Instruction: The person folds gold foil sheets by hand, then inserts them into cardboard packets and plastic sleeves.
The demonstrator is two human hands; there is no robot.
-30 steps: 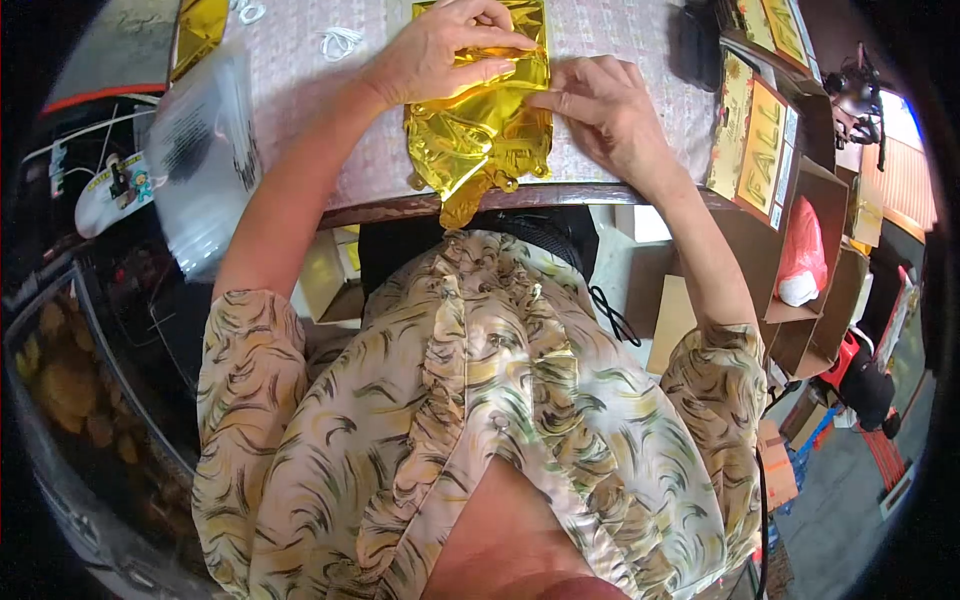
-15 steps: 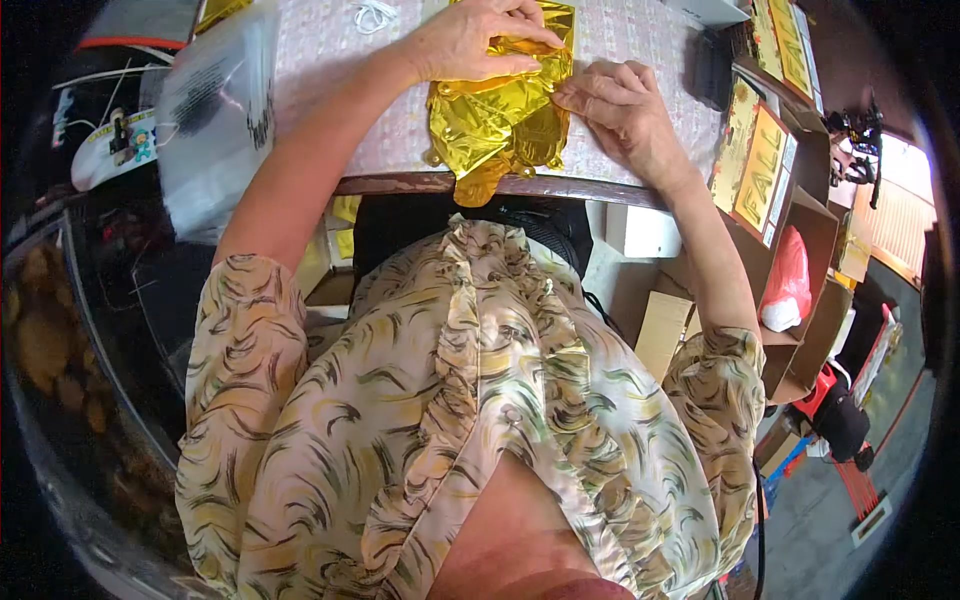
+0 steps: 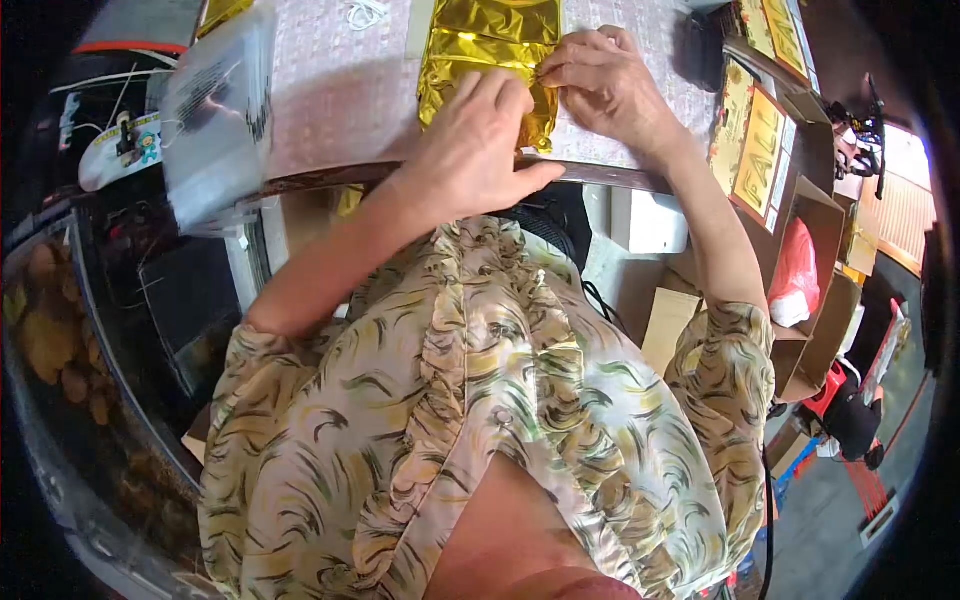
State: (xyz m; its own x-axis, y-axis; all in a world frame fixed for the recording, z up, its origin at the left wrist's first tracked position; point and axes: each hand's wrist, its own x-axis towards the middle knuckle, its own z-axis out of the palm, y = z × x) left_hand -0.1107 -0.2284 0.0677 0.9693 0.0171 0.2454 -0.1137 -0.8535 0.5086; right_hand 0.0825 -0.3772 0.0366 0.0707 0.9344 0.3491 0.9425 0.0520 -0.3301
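A flat, shiny gold foil balloon (image 3: 492, 52), deflated and creased, lies on the table in front of me and runs off the top of the view. My left hand (image 3: 480, 140) rests over its near part, fingers bent down on the foil and thumb stretched out to the right past the table edge. Part of the balloon is hidden under that hand. At the balloon's right edge, my right hand (image 3: 610, 88) pinches the foil between thumb and fingers.
The table (image 3: 330, 100) has a pale patterned cover. White cord (image 3: 366, 14) lies at the back, and clear plastic bags (image 3: 220, 120) hang over the left edge. On the right stand a black object (image 3: 700, 52), a FALL sign (image 3: 758, 150) and a cardboard box (image 3: 815, 240) holding a red-and-white bag.
My left hand has come down from the balloon's upper part to its near end. The balloon now lies farther up the table, its lower end drawn in from the edge. My right hand stays at its side.
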